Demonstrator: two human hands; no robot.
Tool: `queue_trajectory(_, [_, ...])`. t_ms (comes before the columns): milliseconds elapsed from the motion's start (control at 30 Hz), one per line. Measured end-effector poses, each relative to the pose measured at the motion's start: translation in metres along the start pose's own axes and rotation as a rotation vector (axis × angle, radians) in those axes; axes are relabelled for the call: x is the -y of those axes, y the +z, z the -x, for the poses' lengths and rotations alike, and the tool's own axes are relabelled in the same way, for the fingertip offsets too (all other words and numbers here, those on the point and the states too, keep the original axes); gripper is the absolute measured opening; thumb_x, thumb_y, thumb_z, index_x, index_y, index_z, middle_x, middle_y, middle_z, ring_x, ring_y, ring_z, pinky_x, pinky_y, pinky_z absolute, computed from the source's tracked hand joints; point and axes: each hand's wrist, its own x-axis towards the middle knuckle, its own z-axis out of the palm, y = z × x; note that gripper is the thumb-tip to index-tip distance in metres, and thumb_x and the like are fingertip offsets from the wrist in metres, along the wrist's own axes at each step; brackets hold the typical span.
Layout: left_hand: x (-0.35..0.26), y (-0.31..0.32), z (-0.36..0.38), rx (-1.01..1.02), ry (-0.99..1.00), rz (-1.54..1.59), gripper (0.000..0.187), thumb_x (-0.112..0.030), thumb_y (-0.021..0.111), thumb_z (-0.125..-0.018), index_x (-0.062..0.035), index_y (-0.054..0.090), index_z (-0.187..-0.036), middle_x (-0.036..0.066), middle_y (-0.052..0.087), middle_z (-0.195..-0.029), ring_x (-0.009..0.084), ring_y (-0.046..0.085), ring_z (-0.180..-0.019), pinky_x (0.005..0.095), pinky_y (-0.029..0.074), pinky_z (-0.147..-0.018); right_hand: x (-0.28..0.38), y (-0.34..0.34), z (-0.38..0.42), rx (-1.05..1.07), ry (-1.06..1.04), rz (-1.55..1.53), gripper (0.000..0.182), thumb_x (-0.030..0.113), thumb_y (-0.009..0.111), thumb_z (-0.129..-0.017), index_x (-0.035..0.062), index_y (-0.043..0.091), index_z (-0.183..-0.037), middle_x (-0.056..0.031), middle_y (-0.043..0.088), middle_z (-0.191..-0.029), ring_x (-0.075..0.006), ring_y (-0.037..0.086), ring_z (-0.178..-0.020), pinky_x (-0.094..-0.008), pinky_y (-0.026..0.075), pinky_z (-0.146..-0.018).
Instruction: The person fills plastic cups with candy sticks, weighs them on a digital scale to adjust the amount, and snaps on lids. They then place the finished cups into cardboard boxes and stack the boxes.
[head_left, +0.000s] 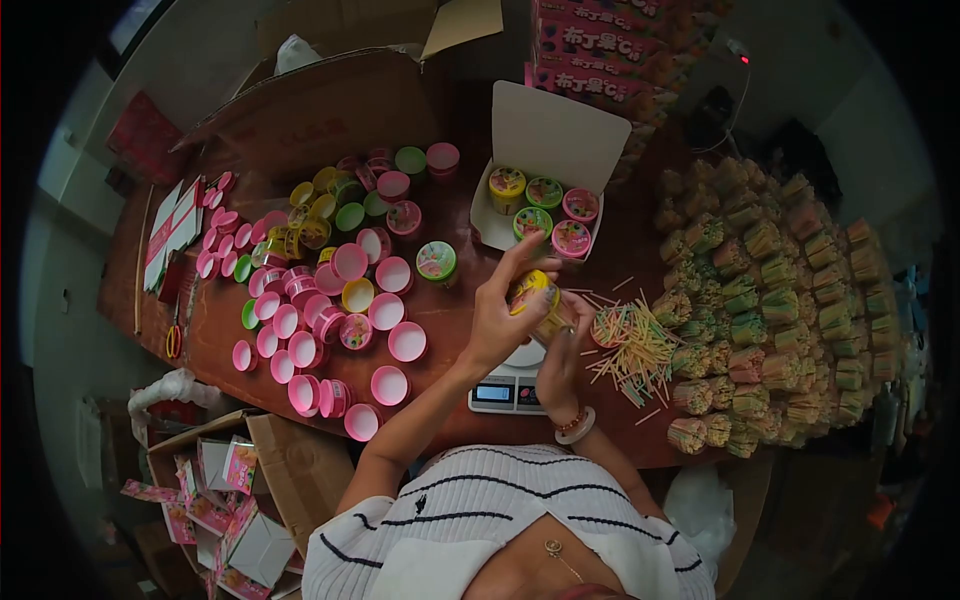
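A clear jar with a yellow lid point(530, 290) is held between my two hands, above a white digital scale point(492, 393). My left hand point(507, 310) has its fingers wrapped over the lid. Lower on the jar, the fingers of my right hand point(560, 345) close round its side. Just beyond my hands stands an open white box point(560, 125) holding several lidded jars in yellow, green and pink. A green-lidded jar point(436, 261) stands left of my left hand. Thin coloured sticks point(635, 345) lie in a loose pile right of my right hand.
Many pink, yellow and green lids point(350, 262) cover the table's left part. Rows of bundled sticks point(780, 310) fill the right. A large carton point(320, 110) and stacked pink boxes point(600, 50) stand behind. Orange-handled scissors point(174, 341) lie far left, above a carton of folded packaging point(290, 460).
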Motion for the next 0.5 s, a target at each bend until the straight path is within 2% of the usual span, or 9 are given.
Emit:
queue_trajectory(33, [-0.004,-0.002,0.000,0.102,0.099,-0.223,0.074,-0.016,0.071,-0.082,-0.0056,0.046,-0.150,0.013,0.070,-0.113,0.0191,0.068,-0.107,0.0323,0.051,-0.098,-0.005,-0.009,-0.004,0.024,0.397,-0.280,0.059,0.056,0.037,-0.108,0.0075,0.047,-0.139,-0.0057,0.059,-0.130,-0.0174,0.060,-0.120,-0.0351,0.049,-0.102])
queue_trajectory(67, [-0.008,-0.002,-0.004,0.203,0.206,-0.448,0.075,-0.016,0.071,-0.081,-0.0061,0.045,-0.151,0.012,0.072,-0.110,0.0182,0.069,-0.105,0.0328,0.052,-0.097,-0.005,-0.016,-0.011,0.141,0.555,-0.540,0.055,0.055,0.040,-0.107,0.0087,0.049,-0.136,-0.0046,0.061,-0.126,-0.0151,0.061,-0.117,-0.0336,0.051,-0.099])
queue_trajectory(133, [-0.020,-0.004,-0.006,0.426,0.254,-0.450,0.080,-0.015,0.073,-0.077,-0.0063,0.045,-0.151,0.008,0.073,-0.100,0.0210,0.070,-0.097,0.0344,0.055,-0.088,-0.028,-0.044,-0.018,0.408,0.872,-0.949,0.051,0.053,0.042,-0.107,0.0110,0.050,-0.135,-0.0041,0.062,-0.123,-0.0130,0.061,-0.118,-0.0326,0.053,-0.098])
queue_trajectory(233, [-0.034,-0.002,-0.003,0.644,0.346,-0.448,0.083,-0.014,0.073,-0.072,-0.0053,0.045,-0.150,0.009,0.072,-0.099,0.0268,0.069,-0.092,0.0361,0.056,-0.082,0.020,-0.050,-0.011,0.656,0.504,-0.273,0.050,0.051,0.041,-0.107,0.0134,0.044,-0.140,-0.0069,0.056,-0.131,-0.0147,0.061,-0.120,-0.0328,0.054,-0.099])
queue_trajectory(267, [-0.034,-0.003,-0.002,0.725,0.338,-0.442,0.083,-0.014,0.072,-0.073,-0.0065,0.045,-0.151,0.009,0.072,-0.100,0.0274,0.069,-0.091,0.0364,0.056,-0.081,0.019,-0.049,-0.008,0.591,0.739,-0.460,0.057,0.056,0.041,-0.106,0.0101,0.045,-0.140,-0.0083,0.058,-0.130,-0.0157,0.063,-0.116,-0.0313,0.057,-0.092])
queue_trajectory(333, [-0.030,-0.009,-0.010,0.817,0.277,-0.386,0.079,-0.016,0.069,-0.076,-0.0097,0.046,-0.151,0.010,0.073,-0.102,0.0238,0.070,-0.088,0.0356,0.056,-0.080,0.009,-0.059,-0.021,0.751,0.916,-0.649,0.054,0.053,0.039,-0.108,0.0101,0.043,-0.139,-0.0099,0.061,-0.122,-0.0155,0.068,-0.098,-0.0256,0.057,-0.072])
queue_trajectory(367, [-0.025,-0.019,-0.021,0.743,0.242,-0.312,0.075,-0.016,0.069,-0.077,-0.0096,0.049,-0.149,0.010,0.073,-0.103,0.0214,0.070,-0.088,0.0344,0.056,-0.081,0.008,-0.062,-0.030,0.829,1.011,-0.724,0.052,0.052,0.037,-0.109,0.0101,0.042,-0.139,-0.0108,0.062,-0.118,-0.0153,0.070,-0.088,-0.0228,0.057,-0.062])
queue_trajectory(433, [-0.013,-0.042,-0.057,0.510,0.213,-0.351,0.066,-0.016,0.069,-0.080,-0.0076,0.054,-0.143,0.011,0.073,-0.105,0.0177,0.070,-0.090,0.0330,0.055,-0.082,0.016,-0.064,-0.056,0.833,1.018,-0.417,0.052,0.051,0.033,-0.110,0.0068,0.048,-0.134,-0.0083,0.067,-0.092,-0.0108,0.064,-0.064,-0.0204,0.050,-0.052])
queue_trajectory(500, [0.006,-0.060,-0.104,0.237,0.279,-0.513,0.057,-0.015,0.070,-0.083,-0.0045,0.058,-0.137,0.012,0.073,-0.106,0.0197,0.070,-0.091,0.0349,0.055,-0.084,0.005,-0.064,-0.067,0.383,0.487,0.012,0.051,0.049,0.035,-0.110,0.0041,0.055,-0.123,-0.0061,0.066,-0.083,-0.0115,0.062,-0.058,-0.0203,0.049,-0.049])
